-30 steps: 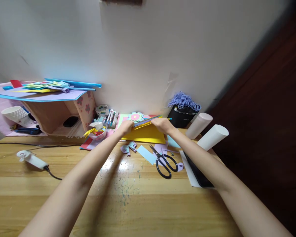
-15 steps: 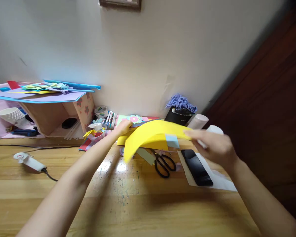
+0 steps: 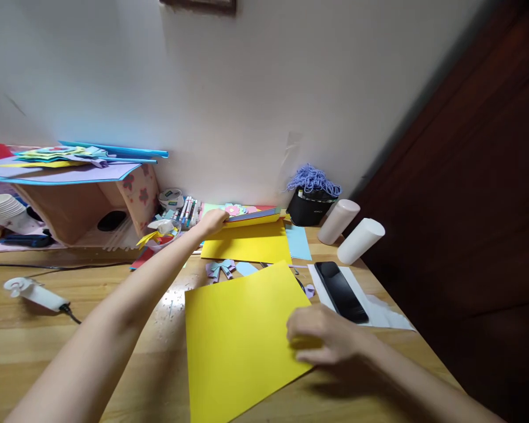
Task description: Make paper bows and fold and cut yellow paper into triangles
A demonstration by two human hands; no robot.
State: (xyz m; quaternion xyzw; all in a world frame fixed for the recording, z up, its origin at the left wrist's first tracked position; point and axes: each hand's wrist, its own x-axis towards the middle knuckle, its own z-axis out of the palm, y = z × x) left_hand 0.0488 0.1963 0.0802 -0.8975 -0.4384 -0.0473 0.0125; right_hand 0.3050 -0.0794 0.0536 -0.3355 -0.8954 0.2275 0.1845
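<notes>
At the back of the desk my left hand [image 3: 214, 221] is closed on the edge of a stack of coloured paper [image 3: 253, 218], lifting it at a slant. Beneath that stack a yellow sheet [image 3: 247, 244] shows. Nearer to me a large yellow sheet of paper [image 3: 242, 341] lies over the middle of the desk. My right hand [image 3: 320, 335] hovers at its right edge, fingers curved and thumb apart, gripping nothing that I can see. The sheet covers most of the scissors; only a bit of the black handle [image 3: 300, 284] shows. A paper bow [image 3: 221, 269] sits behind it.
A phone [image 3: 341, 291] rests on white paper at right. Two white rolls [image 3: 361, 241] and a black holder with purple yarn [image 3: 312, 205] stand behind. At left are a corded white tool [image 3: 39, 295], a tub of scraps [image 3: 165, 230] and an open box [image 3: 88, 211].
My right hand has brought the yellow sheet from the back down onto the near desk and let go. The sheet now covers most of the scissors. My left hand still holds the stack.
</notes>
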